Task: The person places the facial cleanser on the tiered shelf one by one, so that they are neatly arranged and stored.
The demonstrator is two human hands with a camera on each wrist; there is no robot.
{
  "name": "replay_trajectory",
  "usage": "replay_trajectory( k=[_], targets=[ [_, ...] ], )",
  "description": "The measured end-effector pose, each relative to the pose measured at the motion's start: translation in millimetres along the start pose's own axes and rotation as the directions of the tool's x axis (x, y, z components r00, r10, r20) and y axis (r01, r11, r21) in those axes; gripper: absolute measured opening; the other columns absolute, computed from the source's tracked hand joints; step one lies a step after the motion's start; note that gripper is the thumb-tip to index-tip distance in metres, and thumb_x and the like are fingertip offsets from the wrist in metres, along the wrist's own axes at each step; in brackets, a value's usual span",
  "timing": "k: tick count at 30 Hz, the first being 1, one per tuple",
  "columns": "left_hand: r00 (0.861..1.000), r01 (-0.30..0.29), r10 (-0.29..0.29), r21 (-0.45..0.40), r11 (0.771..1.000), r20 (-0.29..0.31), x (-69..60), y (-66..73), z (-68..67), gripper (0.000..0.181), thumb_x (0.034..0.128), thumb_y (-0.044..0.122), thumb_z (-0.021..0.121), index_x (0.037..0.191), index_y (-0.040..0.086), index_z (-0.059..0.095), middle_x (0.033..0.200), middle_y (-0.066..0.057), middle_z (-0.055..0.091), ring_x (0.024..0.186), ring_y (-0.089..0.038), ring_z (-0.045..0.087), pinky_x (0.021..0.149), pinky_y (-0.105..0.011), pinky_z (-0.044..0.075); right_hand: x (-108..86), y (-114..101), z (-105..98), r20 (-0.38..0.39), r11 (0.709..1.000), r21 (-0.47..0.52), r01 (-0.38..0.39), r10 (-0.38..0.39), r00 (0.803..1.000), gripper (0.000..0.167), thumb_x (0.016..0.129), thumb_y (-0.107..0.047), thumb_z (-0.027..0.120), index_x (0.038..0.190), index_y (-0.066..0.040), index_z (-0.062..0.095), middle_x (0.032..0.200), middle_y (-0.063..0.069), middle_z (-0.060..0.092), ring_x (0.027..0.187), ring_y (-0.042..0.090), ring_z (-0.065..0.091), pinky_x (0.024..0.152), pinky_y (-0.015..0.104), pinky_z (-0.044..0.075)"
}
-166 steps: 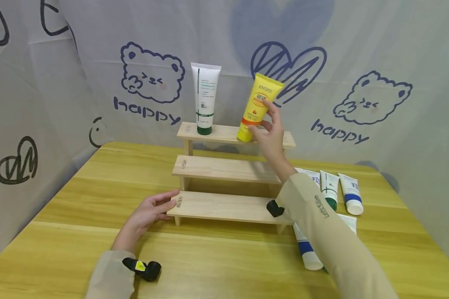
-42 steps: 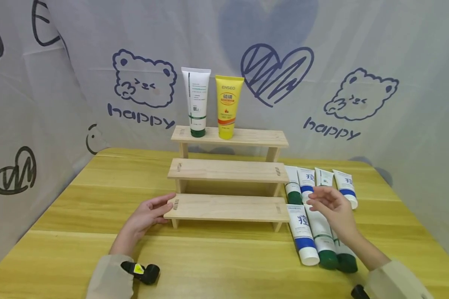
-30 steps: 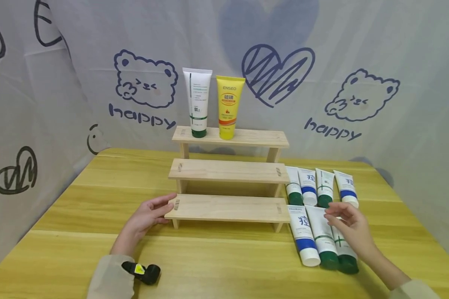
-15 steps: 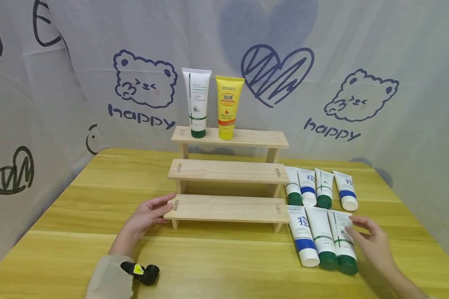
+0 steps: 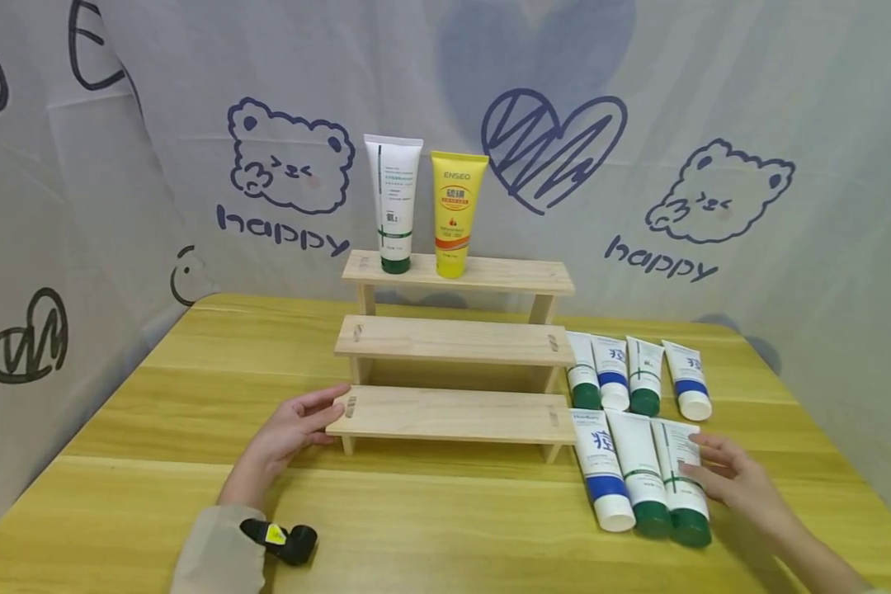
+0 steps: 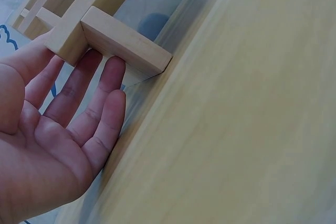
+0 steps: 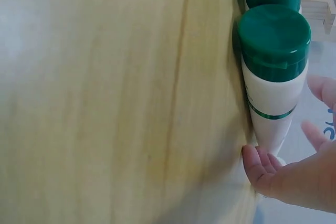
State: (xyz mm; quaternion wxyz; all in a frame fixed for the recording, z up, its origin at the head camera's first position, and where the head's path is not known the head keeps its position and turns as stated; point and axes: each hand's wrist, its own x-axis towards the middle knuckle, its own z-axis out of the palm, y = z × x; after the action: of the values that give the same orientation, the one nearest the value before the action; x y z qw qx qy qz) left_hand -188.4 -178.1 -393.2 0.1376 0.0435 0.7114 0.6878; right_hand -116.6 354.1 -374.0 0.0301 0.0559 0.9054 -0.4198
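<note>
A three-step wooden display stand [image 5: 456, 412] stands on the table, its lowest step gripped at the left end by my left hand [image 5: 289, 437]. In the left wrist view, my fingers [image 6: 107, 77] lie against the underside of the board and its leg. On the top step a white tube with a green cap [image 5: 393, 202] and a yellow tube [image 5: 456, 210] stand upright. My right hand [image 5: 738, 483] is spread at the right side of a lying white green-capped tube [image 5: 679, 470]. In the right wrist view, the thumb side stays apart from this tube [image 7: 273, 95], while the lower fingertips come close to its narrow end.
Beside that tube lie another green-capped tube [image 5: 638, 462] and a blue-banded tube [image 5: 601, 466]. Behind them, several smaller tubes [image 5: 644, 371] lie in a row, right of the stand. A patterned cloth [image 5: 431, 66] hangs behind the table [image 5: 416, 528].
The yellow tube, earlier held at the top step, now stands there released. My right hand has come down over the lying tubes to the rightmost front one. The left hand stays on the stand.
</note>
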Motion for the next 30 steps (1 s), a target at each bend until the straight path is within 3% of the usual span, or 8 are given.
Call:
replay_trajectory(
  k=[5,10,14,17,26,30],
  targets=[
    [1.000,0.000,0.000,-0.005,1.000,0.001,0.3,0.9,0.7,0.055,0.0880,0.022,0.058,0.134,-0.001,0.038,0.137,-0.021,0.030,0.103,-0.020,0.047,0.076,-0.032,0.047,2.7,-1,0,0.078,0.999,0.002,-0.045,0.045,0.996,0.061,0.088,-0.029,0.057,0.131,0.008,0.035,0.124,0.034,0.040,0.102,0.033,0.049,0.068,0.026,0.046],
    [1.000,0.003,-0.003,-0.004,1.000,-0.003,0.2,1.5,0.6,0.056,0.0874,0.023,0.059,0.134,-0.001,0.038,0.136,-0.021,0.032,0.101,-0.019,0.048,0.076,-0.032,0.047,7.3,-2,-2,0.130,0.996,-0.033,-0.081,0.084,0.988,0.064,0.086,-0.034,0.058,0.131,0.006,0.036,0.114,0.030,0.048,0.083,0.019,0.050,0.063,0.027,0.045],
    [1.000,-0.005,0.005,-0.005,1.000,-0.002,0.2,1.6,-0.4,0.055,0.0878,0.022,0.059,0.134,-0.001,0.038,0.136,-0.022,0.031,0.101,-0.019,0.048,0.075,-0.032,0.047,12.5,1,-4,0.188,0.992,0.033,-0.119,0.111,0.976,0.063,0.085,-0.034,0.060,0.131,0.003,0.040,0.108,0.021,0.050,0.072,0.018,0.052,0.057,0.028,0.045],
    [1.000,-0.012,0.012,-0.004,1.000,0.000,0.6,1.3,-1.0,0.055,0.0881,0.021,0.058,0.134,-0.002,0.038,0.136,-0.022,0.031,0.101,-0.019,0.048,0.075,-0.032,0.047,15.4,3,-7,0.228,0.984,0.090,-0.152,0.129,0.965,0.058,0.084,-0.034,0.061,0.130,-0.002,0.045,0.112,0.021,0.049,0.072,0.018,0.054,0.058,0.032,0.048],
    [1.000,-0.019,0.019,-0.008,1.000,0.015,0.8,1.1,-1.0,0.055,0.0887,0.021,0.057,0.134,-0.002,0.036,0.137,-0.023,0.028,0.100,-0.017,0.048,0.075,-0.032,0.047,10.1,-4,-4,0.208,0.972,0.150,-0.178,0.145,0.967,0.059,0.086,-0.021,0.060,0.130,0.008,0.034,0.109,0.026,0.042,0.072,0.020,0.055,0.059,0.035,0.050],
    [1.000,-0.019,0.019,-0.012,1.000,0.014,1.8,-0.1,-0.6,0.055,0.0880,0.022,0.058,0.134,-0.002,0.037,0.137,-0.023,0.030,0.099,-0.017,0.049,0.074,-0.032,0.047,12.2,0,-4,0.197,0.966,0.177,-0.191,0.155,0.968,0.058,0.085,-0.017,0.061,0.129,0.009,0.033,0.106,0.023,0.048,0.071,0.021,0.056,0.057,0.037,0.050]
  ],
)
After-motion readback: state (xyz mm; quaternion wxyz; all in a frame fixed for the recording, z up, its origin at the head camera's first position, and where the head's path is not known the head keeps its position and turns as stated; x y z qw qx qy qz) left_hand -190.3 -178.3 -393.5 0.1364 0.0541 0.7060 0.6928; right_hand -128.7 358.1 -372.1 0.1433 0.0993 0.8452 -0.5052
